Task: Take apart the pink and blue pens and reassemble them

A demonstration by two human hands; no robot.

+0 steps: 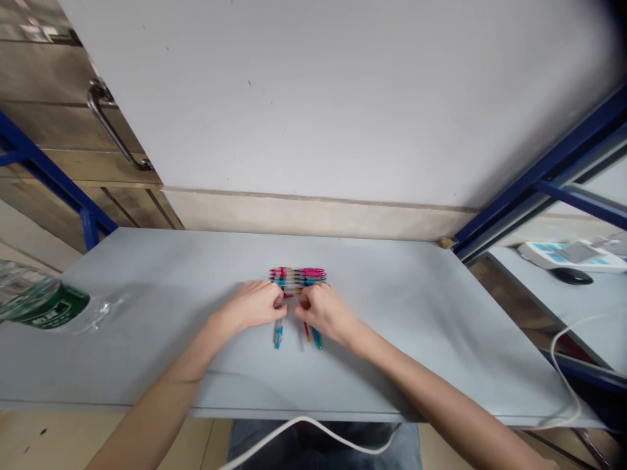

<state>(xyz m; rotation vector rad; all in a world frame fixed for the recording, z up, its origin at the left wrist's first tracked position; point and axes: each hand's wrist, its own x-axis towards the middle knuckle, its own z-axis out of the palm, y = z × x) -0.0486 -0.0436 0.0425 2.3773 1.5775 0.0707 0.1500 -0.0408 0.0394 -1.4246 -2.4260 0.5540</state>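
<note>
Several pens (297, 271) with pink, dark and blue parts lie side by side in a row on the grey table. My left hand (257, 303) is at the row's near left side, fingers curled and thumb close to the fingertips. Opposite it, my right hand (323, 308) is curled with its knuckles up. A small red piece shows in the narrow gap between them; whatever either hand grips is hidden. Below my left hand lies a light blue pen part (279, 336). Beneath my right hand, a red and orange refill (307, 331) and a blue pen barrel (316, 337) stick out.
A large clear bottle with a green label (59, 305) lies at the table's left. White cable (304, 419) loops by the front edge. Blue metal frames (519, 176) flank the table (392, 281); a white wall stands behind. A black mouse (572, 276) sits on the right-hand desk.
</note>
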